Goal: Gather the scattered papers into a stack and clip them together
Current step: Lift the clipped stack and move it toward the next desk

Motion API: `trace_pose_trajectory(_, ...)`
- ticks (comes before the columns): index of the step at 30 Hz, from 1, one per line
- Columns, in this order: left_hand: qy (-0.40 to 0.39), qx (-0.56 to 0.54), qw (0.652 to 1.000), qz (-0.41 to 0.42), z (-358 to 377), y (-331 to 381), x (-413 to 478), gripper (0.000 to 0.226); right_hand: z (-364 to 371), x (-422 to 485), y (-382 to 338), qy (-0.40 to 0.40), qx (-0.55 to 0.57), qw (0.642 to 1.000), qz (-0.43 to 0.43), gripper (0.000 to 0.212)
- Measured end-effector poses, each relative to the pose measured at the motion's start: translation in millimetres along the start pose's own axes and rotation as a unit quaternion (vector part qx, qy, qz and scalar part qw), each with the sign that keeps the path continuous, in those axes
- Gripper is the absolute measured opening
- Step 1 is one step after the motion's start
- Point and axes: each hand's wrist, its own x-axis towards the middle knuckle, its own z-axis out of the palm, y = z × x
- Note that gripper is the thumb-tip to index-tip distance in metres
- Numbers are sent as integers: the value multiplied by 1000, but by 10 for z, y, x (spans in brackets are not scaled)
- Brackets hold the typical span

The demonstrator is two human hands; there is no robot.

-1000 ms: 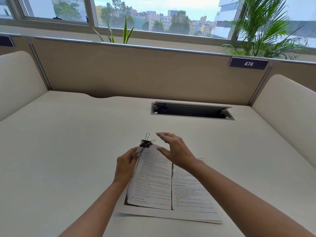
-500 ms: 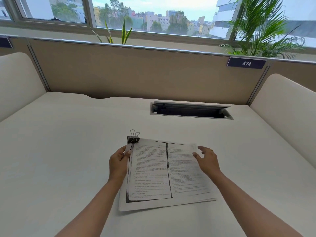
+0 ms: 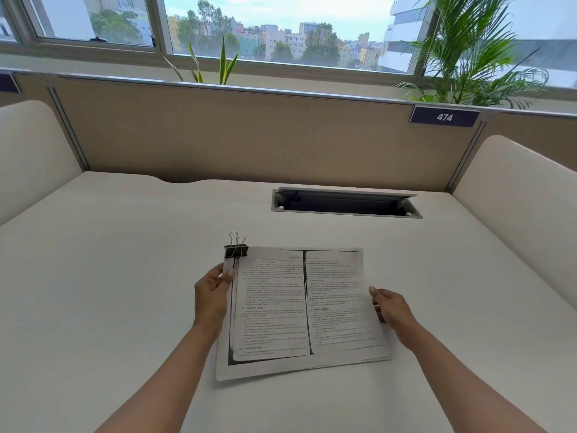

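Note:
A stack of printed papers lies on the white desk, its edges nearly squared. A black binder clip with silver wire handles grips the stack's far left corner. My left hand pinches the stack's left edge just below the clip, thumb on top. My right hand holds the right edge of the stack, fingers curled at its side.
A rectangular cable slot is cut into the desk beyond the papers. A beige partition with a "474" label closes the back. Padded side panels flank the desk. Plants stand at the window.
The stack turned from slanted to square with the desk. My right hand slid from the top of the pages to the right edge. The clip now sits at the far left corner.

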Motion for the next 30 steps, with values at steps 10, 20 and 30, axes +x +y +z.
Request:
trace_pose_trajectory(10,2,0,1000,-7,-18,18,26,25,-32,-116,4,-103,85,990,37,17)
trace_pose_trajectory(20,43,14,994,-100,-27,-25,58,22,42,-144,44,-27,122,992,8,18)
trace_pose_trajectory(30,-72,102,971,-203,-228,-6,-47,40,74,-119,41,23,188,982,14,20)
